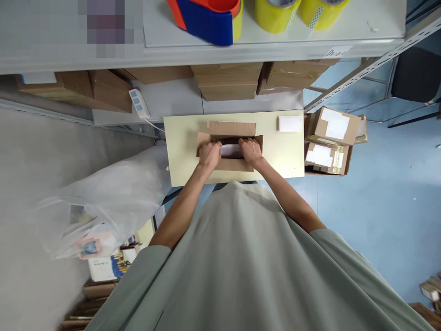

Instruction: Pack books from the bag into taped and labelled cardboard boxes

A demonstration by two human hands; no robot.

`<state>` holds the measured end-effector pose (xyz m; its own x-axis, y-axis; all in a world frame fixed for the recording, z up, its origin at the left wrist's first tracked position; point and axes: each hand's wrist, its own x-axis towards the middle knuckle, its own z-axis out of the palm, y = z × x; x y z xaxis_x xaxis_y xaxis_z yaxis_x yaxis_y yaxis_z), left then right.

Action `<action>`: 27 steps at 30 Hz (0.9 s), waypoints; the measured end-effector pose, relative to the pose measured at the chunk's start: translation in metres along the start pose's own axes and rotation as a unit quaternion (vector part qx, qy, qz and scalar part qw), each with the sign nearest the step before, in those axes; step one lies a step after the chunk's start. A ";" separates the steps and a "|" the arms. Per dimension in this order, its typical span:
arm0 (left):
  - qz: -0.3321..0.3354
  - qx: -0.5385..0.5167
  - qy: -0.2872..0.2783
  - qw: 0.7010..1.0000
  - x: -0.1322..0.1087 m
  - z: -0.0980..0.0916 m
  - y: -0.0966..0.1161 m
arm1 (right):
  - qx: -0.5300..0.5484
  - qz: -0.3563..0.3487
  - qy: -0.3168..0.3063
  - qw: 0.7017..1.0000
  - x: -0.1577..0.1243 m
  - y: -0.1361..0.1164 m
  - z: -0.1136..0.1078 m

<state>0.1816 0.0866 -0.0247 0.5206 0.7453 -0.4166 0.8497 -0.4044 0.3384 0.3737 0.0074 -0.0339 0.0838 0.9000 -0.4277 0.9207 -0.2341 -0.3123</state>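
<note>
Cardboard box (228, 164) open on a pale yellow table (179, 156) — both hands in it.

A clear plastic bag (131, 184) bulges just left of the table. The left hand (209, 155) curls its fingers over the left end of a white item (230, 150) lying across the box's opening; the right hand (251, 151) clasps the other end. Farther right, a white card (290, 123) lies at the table's far corner — labelled cartons (332, 138) are stacked just beside that edge.

I can't read any writing here. The handwritten tag (336, 52) on the shelf (241, 51) edge is too small to make out. The white stickers (336, 123) on the stacked boxes (348, 134) beside my carton (231, 128) are blurred.
</note>
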 end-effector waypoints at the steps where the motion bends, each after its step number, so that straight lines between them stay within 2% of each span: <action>1: 0.013 0.009 0.001 1.000 0.000 0.001 0.000 | -0.003 0.003 -0.011 1.000 0.001 -0.002 0.002; 6: 0.049 0.031 0.005 0.998 0.001 0.004 0.002 | -0.021 0.005 -0.039 0.999 0.000 -0.007 0.007; 10: 0.051 -0.003 0.016 0.999 -0.002 -0.002 0.001 | -0.004 -0.015 -0.021 1.000 -0.015 -0.003 0.003; 12: 0.055 -0.038 0.060 0.996 -0.007 -0.008 -0.006 | 0.014 -0.026 0.020 0.999 -0.030 0.002 -0.001; 14: 0.051 -0.070 0.134 0.987 -0.015 -0.013 -0.016 | 0.045 -0.022 0.100 0.994 -0.048 0.009 -0.003; 16: 0.026 -0.090 0.205 0.974 -0.023 -0.017 -0.029 | 0.076 0.012 0.196 0.978 -0.067 0.018 -0.002; 18: -0.010 -0.096 0.233 0.968 -0.030 -0.021 -0.042 | 0.104 0.067 0.259 0.958 -0.083 0.028 0.003; 20: -0.046 -0.094 0.214 0.971 -0.035 -0.023 -0.052 | 0.137 0.118 0.266 0.947 -0.093 0.036 0.012; 22: -0.072 -0.092 0.174 0.978 -0.037 -0.024 -0.057 | 0.177 0.152 0.247 0.941 -0.098 0.042 0.021; 25: -0.096 -0.092 0.128 0.983 -0.039 -0.025 -0.057 | 0.236 0.187 0.251 0.920 -0.098 0.044 0.028; 27: -0.109 -0.093 0.119 0.982 -0.039 -0.025 -0.053 | 0.265 0.210 0.268 0.902 -0.095 0.044 0.027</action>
<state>0.1145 0.0924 -0.0057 0.2751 0.9152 -0.2944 0.8971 -0.1342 0.4210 0.3958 -0.0980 -0.0295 0.6853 0.7068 -0.1756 0.4659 -0.6108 -0.6402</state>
